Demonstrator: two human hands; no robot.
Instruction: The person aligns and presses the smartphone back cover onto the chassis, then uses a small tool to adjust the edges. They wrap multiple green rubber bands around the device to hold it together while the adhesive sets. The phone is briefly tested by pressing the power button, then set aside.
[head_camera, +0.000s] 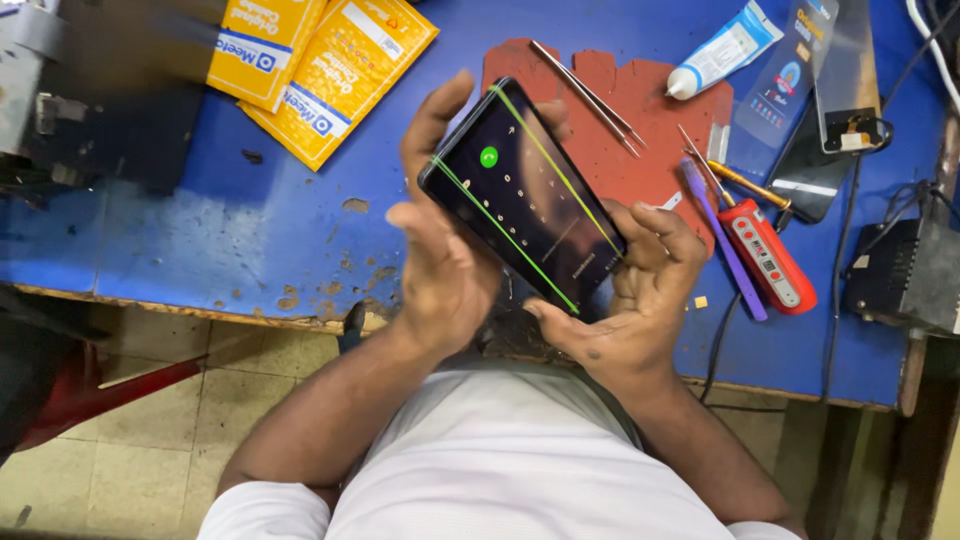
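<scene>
Head view, looking down over your chest to the table (200, 240). You hold a smartphone (525, 195) between both hands, above the table's near edge and tilted so that its long axis runs from upper left to lower right. Its dark screen is lit, showing a round green icon near the upper end and two thin green lines running the length of the glass.

Your left hand (440, 250) grasps the smartphone along its left long edge, fingers curled behind the upper end and thumb lying across the lower left side. Your right hand (640, 290) cradles the lower right corner from beneath, fingers bent around the edge.

Behind the smartphone a red mat (650, 110) lies on the blue table, with a pair of tweezers (590, 95) resting on it. To the right lie a red tool with a pale panel (768, 258), a purple stick (722, 240) just beside it, and a white tube (722, 52) farther back. Two yellow packets (310, 60) lie overlapping at the upper left. A black box with cables (905, 275) sits at the right edge.
</scene>
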